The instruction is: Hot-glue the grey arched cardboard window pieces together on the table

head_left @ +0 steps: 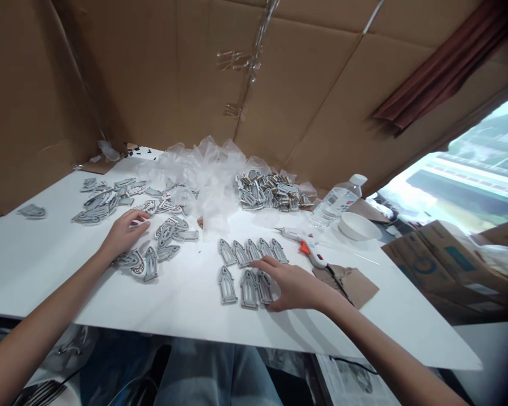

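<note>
My right hand point(298, 285) is over the right end of the nearer row of flat grey arched window-shaped pieces. Its fingers and thumb span the end arched piece point(264, 288), partly hiding it, and grip it at top and bottom. Beside that piece lie two more, a middle one point(249, 288) and a left one point(227, 285). Behind them runs a farther row of several matching pieces point(253, 251). My left hand point(125, 232) hovers at a loose group of grey pieces point(150, 263), its thumb and fingers apart, with nothing visible between them.
Heaped grey pieces point(271, 192) lie at the back, beside crumpled clear plastic bags point(211, 169). More loose pieces point(99, 206) spread at left. On the right are a glue gun point(313, 252), cardboard scrap point(359, 286), plastic bottle point(336, 200) and white bowl point(359, 226). Cardboard walls point(152, 73) enclose the table.
</note>
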A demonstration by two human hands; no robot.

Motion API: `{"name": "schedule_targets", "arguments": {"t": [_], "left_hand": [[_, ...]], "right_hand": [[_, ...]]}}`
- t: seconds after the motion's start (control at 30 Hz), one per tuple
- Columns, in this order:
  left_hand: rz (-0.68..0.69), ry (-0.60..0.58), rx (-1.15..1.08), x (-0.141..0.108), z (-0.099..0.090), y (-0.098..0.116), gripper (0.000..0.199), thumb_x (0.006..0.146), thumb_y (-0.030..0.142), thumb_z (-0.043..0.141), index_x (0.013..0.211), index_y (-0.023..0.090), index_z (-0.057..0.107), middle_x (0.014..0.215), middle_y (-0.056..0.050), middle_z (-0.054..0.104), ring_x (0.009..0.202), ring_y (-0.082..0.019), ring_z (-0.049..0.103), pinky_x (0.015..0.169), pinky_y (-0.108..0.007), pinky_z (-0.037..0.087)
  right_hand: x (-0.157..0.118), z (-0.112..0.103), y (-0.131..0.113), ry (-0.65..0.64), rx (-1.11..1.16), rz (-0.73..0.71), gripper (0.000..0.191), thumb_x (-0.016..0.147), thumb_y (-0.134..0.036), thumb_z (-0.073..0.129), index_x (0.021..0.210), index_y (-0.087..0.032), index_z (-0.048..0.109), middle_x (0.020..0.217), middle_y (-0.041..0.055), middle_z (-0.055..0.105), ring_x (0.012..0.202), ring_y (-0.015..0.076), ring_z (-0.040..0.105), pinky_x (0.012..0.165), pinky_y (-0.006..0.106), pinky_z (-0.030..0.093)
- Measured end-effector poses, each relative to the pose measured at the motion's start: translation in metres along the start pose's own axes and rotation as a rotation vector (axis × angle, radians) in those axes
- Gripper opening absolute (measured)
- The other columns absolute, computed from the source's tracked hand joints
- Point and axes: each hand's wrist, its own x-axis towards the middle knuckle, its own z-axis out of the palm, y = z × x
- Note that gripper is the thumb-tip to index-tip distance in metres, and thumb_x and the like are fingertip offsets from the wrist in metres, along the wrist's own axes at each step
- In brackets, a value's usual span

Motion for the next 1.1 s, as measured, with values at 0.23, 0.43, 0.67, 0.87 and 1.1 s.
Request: {"name": "schedule_targets", "arguments": {"t": [0.23, 0.43, 0.67, 0.87, 1.1], "left_hand": [[0.0, 0.019, -0.024, 0.002, 0.0, -0.002, 0.025, 0.083, 0.042, 0.056, 0.095, 0.021, 0.061, 0.103, -0.004, 0.061, 0.09, -0.02, 0.061, 0.082, -0.033, 0.05], [0.014, 0.041, -0.037, 0.004, -0.002, -0.002, 0.025, 0.083, 0.041, 0.055, 0.094, 0.02, 0.061, 0.102, -0.005, 0.061, 0.09, -0.019, 0.06, 0.083, -0.033, 0.05], [0.013, 0.038, -0.032, 0.004, -0.004, 0.0, 0.023, 0.083, 0.039, 0.055, 0.096, 0.02, 0.061, 0.104, -0.005, 0.06, 0.092, -0.02, 0.061, 0.083, -0.034, 0.05], [-0.005, 0.05, -0.028, 0.003, -0.005, 0.001, 0.025, 0.082, 0.04, 0.055, 0.097, 0.02, 0.06, 0.104, -0.004, 0.06, 0.092, -0.019, 0.061, 0.084, -0.033, 0.05], [-0.031, 0.051, -0.031, 0.002, -0.004, 0.0, 0.027, 0.079, 0.043, 0.057, 0.095, 0.021, 0.062, 0.101, -0.004, 0.062, 0.088, -0.021, 0.061, 0.083, -0.035, 0.051]], "right_hand": [[0.038, -0.036, -0.044, 0.154, -0.123, -0.111, 0.072, 0.071, -0.045, 0.068, 0.135, -0.024, 0.043, 0.12, 0.0087, 0.057, 0.085, 0.0225, 0.062, 0.063, 0.03, 0.044], [0.132, -0.036, -0.121, 0.216, -0.198, -0.449, 0.067, 0.073, -0.05, 0.067, 0.13, -0.021, 0.046, 0.121, 0.009, 0.057, 0.09, 0.0241, 0.063, 0.063, 0.032, 0.048], [0.186, -0.022, -0.176, 0.12, -0.234, -0.584, 0.063, 0.071, -0.052, 0.067, 0.12, -0.017, 0.051, 0.115, 0.0106, 0.061, 0.092, 0.0267, 0.063, 0.068, 0.036, 0.051], [0.148, -0.041, -0.14, 0.217, -0.219, -0.487, 0.065, 0.069, -0.048, 0.067, 0.124, -0.018, 0.049, 0.108, 0.0094, 0.063, 0.085, 0.0248, 0.063, 0.062, 0.032, 0.046], [0.035, -0.046, -0.028, 0.141, -0.025, -0.165, 0.075, 0.068, -0.047, 0.071, 0.135, -0.024, 0.046, 0.123, 0.0082, 0.061, 0.089, 0.0225, 0.062, 0.07, 0.03, 0.043]]}}
